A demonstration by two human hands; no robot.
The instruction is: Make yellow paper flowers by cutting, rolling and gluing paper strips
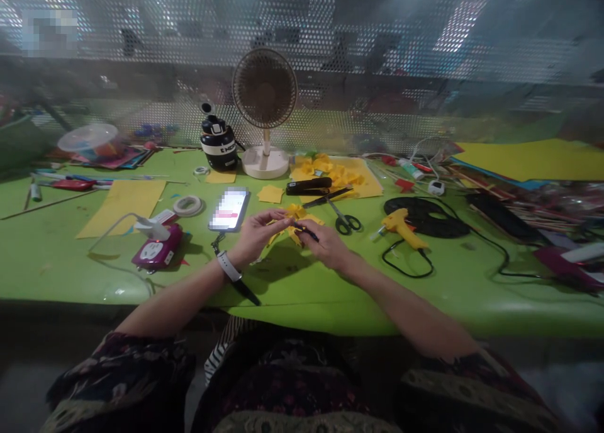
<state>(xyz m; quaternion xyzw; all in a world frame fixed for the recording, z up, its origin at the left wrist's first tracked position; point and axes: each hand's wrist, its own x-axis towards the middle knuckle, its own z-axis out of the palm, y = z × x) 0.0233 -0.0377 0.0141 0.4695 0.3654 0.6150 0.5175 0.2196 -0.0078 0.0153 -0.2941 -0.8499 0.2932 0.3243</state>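
My left hand and my right hand meet over the green table, both closed around a small yellow paper piece. The right hand also pinches a thin dark pen-like stick against the paper. A watch sits on my left wrist. Scissors lie just right of my hands, and a lit phone lies just left of them.
A small fan and a dark bottle stand at the back. Yellow paper sheets, cut yellow squares, a stapler, tape rolls, a yellow glue gun with black cable, and a purple power strip lie around.
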